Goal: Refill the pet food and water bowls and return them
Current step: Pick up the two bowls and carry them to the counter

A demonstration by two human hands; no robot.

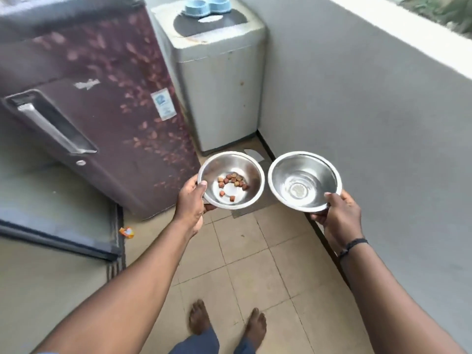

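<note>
My left hand (pixel 190 203) grips the near-left rim of a steel food bowl (pixel 251 169), thumb over the edge. Several brown kibble pieces (pixel 232 183) lie in its bottom. My right hand (pixel 339 213) holds a second steel bowl (pixel 314 167) by its near-right rim; a little clear water sits in it. Both bowls are held level, side by side, above the tiled floor. A blue double-bowl stand (pixel 206 5) rests on top of the washing machine (pixel 219 80) straight ahead.
A maroon fridge (pixel 97 103) stands at the left, close to the food bowl. A grey parapet wall (pixel 370 123) runs along the right. The beige tiled floor (pixel 242 264) forms a narrow passage; an orange wrapper (pixel 127 231) lies by the door track.
</note>
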